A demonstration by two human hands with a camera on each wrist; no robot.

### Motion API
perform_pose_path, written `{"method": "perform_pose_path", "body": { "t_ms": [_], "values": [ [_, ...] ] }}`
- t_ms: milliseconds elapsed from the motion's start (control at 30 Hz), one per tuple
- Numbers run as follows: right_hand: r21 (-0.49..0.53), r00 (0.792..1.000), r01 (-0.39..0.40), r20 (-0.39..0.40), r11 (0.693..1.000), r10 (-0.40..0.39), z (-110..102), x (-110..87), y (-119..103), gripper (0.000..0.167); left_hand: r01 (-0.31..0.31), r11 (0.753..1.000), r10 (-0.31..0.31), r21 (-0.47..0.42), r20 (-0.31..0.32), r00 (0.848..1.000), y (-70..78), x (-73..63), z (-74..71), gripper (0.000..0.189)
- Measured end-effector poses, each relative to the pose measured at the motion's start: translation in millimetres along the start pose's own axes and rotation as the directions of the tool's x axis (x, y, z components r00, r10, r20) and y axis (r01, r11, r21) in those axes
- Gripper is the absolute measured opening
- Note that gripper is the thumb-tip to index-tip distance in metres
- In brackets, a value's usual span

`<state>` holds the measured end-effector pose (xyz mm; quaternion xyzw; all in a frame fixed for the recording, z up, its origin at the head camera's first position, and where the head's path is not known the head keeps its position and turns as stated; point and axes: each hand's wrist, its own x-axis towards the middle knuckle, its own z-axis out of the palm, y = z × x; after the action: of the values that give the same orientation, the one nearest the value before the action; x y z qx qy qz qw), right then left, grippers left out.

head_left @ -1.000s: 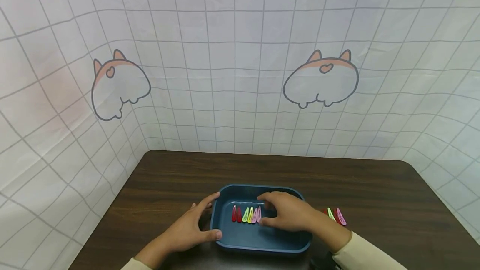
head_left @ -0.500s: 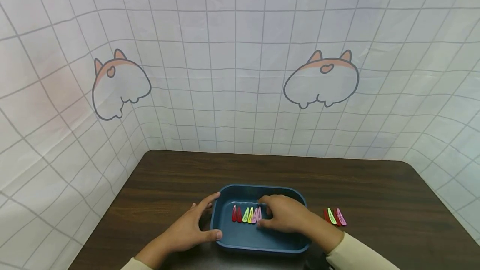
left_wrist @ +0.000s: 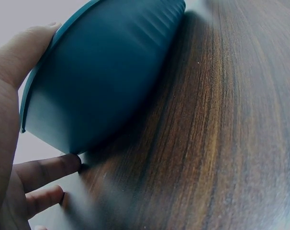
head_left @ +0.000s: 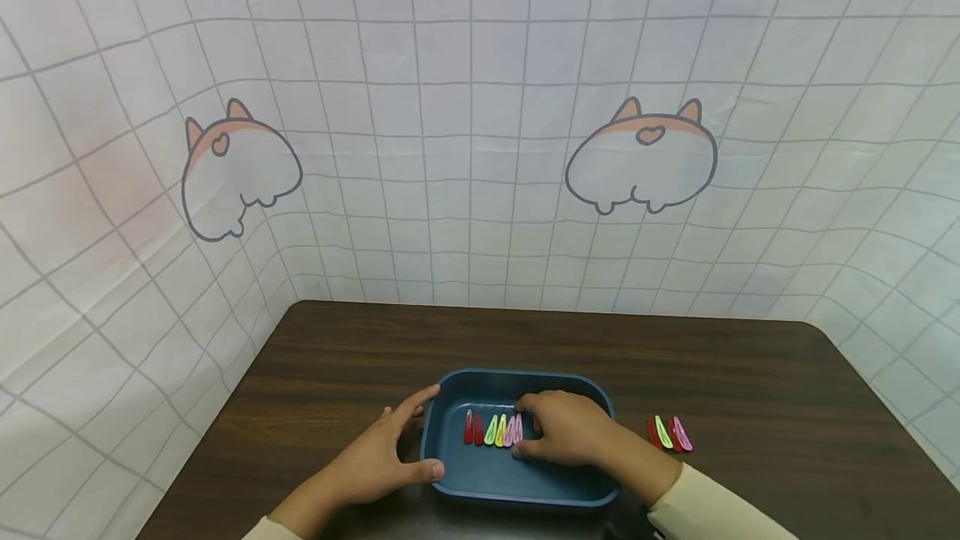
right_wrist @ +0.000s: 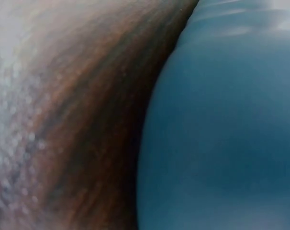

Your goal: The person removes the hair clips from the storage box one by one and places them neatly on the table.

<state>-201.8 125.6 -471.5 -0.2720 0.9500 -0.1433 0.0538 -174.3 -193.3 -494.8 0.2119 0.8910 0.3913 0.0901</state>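
A blue tray (head_left: 525, 482) holds a row of snap hair clips: two red clips (head_left: 468, 427), a green clip (head_left: 491, 430), a yellow clip (head_left: 501, 432) and two pink ones. My right hand (head_left: 573, 430) reaches into it, with thumb and index finger curved at the two ends of the rightmost pink hair clip (head_left: 518, 428). At the tray's left end my left hand (head_left: 375, 455) spreads its extended fingers and thumb along the rim. The left wrist view shows the thumb on the rim and a finger near the outer wall (left_wrist: 102, 76). No hand appears in the right wrist view, only tray and tabletop.
To the right of the tray, on the dark wooden table (head_left: 360, 340), lie several more clips: red ones, a green one (head_left: 663, 432) and a pink one (head_left: 682, 433). A white checked cloth (head_left: 450, 148) hangs behind and beside the table.
My right hand has shifted slightly left and down, bringing thumb and index finger to the ends of the pink hair clip. The left hand and the tray have stayed put.
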Motion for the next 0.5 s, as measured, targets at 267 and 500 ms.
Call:
{"method": "perform_pose_path", "body": {
  "t_ms": [267,500],
  "values": [
    [-0.019,1.000,0.006,-0.004,1.000,-0.006,0.8,0.3,-0.5,0.061,0.003,1.000,-0.003,0.005,-0.004,1.000,-0.2,-0.2,0.2,0.092],
    [-0.022,1.000,0.020,-0.015,1.000,-0.020,1.1,0.1,-0.7,0.056,-0.005,1.000,0.005,0.006,-0.006,1.000,-0.6,-0.6,0.1,0.092]
  ]
}}
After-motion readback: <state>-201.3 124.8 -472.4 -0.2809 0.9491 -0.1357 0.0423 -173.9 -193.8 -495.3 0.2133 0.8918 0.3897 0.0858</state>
